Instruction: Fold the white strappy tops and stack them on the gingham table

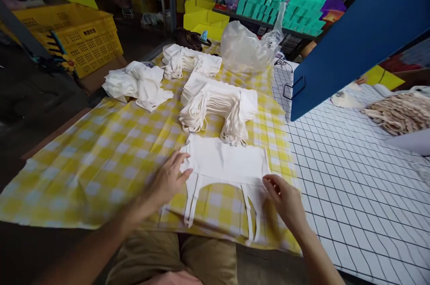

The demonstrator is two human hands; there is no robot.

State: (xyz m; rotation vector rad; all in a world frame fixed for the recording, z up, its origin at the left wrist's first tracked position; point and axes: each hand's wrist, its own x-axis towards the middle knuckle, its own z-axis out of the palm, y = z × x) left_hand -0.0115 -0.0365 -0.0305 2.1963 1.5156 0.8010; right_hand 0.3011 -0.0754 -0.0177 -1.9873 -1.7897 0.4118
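Note:
A flat white cloth tote bag lies on the yellow checked tablecloth, its two handles trailing towards me. My left hand rests on the bag's near left corner with fingers stretched flat. At the bag's near right corner my right hand has its fingers curled together on the edge of the cloth. Just beyond the bag sits a neat stack of folded white bags.
Loose white bags and another folded pile lie farther back, beside a clear plastic bag. A blue board stands over a white grid-patterned surface on the right. Yellow crates at left; green boxes on shelves.

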